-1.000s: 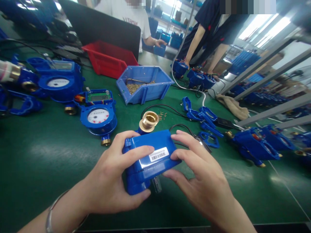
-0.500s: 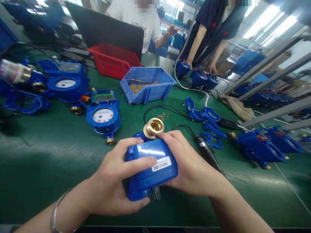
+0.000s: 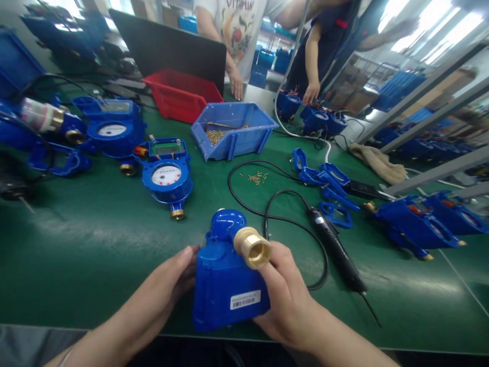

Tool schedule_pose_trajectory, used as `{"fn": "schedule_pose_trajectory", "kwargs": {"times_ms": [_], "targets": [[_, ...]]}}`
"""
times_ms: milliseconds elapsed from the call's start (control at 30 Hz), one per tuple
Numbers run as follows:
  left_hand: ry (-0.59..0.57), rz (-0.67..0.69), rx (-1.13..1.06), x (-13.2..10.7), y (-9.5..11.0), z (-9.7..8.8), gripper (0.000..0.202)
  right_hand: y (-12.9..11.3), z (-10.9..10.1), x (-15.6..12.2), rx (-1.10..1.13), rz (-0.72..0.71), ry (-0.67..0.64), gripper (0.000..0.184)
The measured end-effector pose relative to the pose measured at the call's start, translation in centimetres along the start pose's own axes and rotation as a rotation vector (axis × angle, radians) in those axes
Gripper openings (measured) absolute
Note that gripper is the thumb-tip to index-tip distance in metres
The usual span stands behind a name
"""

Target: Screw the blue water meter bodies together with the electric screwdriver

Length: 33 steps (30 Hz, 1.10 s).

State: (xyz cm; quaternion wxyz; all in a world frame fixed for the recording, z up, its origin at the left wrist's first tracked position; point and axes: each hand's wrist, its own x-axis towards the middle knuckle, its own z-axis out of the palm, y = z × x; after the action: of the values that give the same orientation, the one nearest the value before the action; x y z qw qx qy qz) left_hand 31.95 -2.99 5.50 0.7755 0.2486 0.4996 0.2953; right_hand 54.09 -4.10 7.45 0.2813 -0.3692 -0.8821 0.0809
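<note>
I hold a blue water meter [image 3: 225,280] upright above the near edge of the green table, its back with a white barcode label facing me. Its brass threaded fitting [image 3: 252,248] points to the right. My left hand [image 3: 168,288] grips the meter's left side, fingers wrapped behind it. My right hand [image 3: 284,300] closes around the right side, just under the brass fitting. A black electric screwdriver [image 3: 336,252] lies on the table right of my hands, with its cable looping towards the back.
Another blue meter [image 3: 168,176] lies dial up at left centre, with more meters [image 3: 110,127] behind. A blue bin [image 3: 235,140] holds brass screws; a red bin [image 3: 179,94] stands behind. Loose screws [image 3: 256,177], blue covers [image 3: 324,183], meters [image 3: 408,224]. Two people stand across the table.
I have turned the meter upright and drawn it nearer, so the brass fitting swung from the top to the right. My left fingers moved from the front to the side.
</note>
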Motion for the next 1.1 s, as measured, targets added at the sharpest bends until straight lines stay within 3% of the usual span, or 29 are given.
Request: {"fn": "schedule_pose_trajectory", "kwargs": {"times_ms": [33,100,167,267,367,433,500,533,600,733,833,1000,1100], "targets": [[-0.093,-0.145,-0.126,0.2,0.2,0.4,0.068,0.0,0.4,-0.3,-0.051,-0.038,0.035,0.066],[-0.226,-0.298,-0.308,0.8,0.9,1.1,0.059,0.1,1.4,-0.6,-0.141,-0.111,0.12,0.053],[-0.194,-0.352,-0.384,1.5,1.6,1.8,0.047,0.2,2.4,-0.9,-0.198,-0.163,0.196,0.04],[-0.058,-0.34,-0.35,2.7,2.2,2.2,0.022,0.3,3.1,-1.2,-0.259,-0.19,0.269,0.026],[-0.018,-0.284,-0.267,3.9,2.4,2.0,0.01,0.4,1.7,-1.2,-0.221,-0.14,0.142,0.027],[-0.047,-0.258,-0.206,4.5,2.5,1.7,0.013,0.7,-0.2,-1.0,-0.09,-0.086,0.026,0.035],[-0.087,-0.233,-0.138,5.0,2.7,1.3,0.018,1.1,-2.0,-0.5,-0.017,-0.018,0.029,0.023],[-0.107,-0.22,-0.11,5.2,2.7,1.2,0.02,1.4,-2.6,-0.2,-0.039,0.001,0.048,0.019],[-0.166,-0.195,-0.081,5.4,2.9,1.1,0.025,1.9,-3.1,0.8,-0.15,-0.009,0.031,0.029],[-0.259,-0.155,-0.054,5.9,3.2,1.2,0.035,2.4,-2.0,3.7,-0.298,-0.188,-0.179,0.027],[-0.28,-0.153,-0.042,6.1,3.2,1.1,0.039,2.3,-1.1,5.6,-0.408,-0.278,-0.266,0.018],[-0.353,-0.126,-0.077,6.3,3.1,0.3,0.046,1.5,-1.1,6.6,-0.419,-0.311,-0.307,0.015],[-0.376,-0.105,-0.086,6.2,3.2,0.0,0.047,1.5,-0.9,6.5,-0.397,-0.302,-0.232,0.015]]}}
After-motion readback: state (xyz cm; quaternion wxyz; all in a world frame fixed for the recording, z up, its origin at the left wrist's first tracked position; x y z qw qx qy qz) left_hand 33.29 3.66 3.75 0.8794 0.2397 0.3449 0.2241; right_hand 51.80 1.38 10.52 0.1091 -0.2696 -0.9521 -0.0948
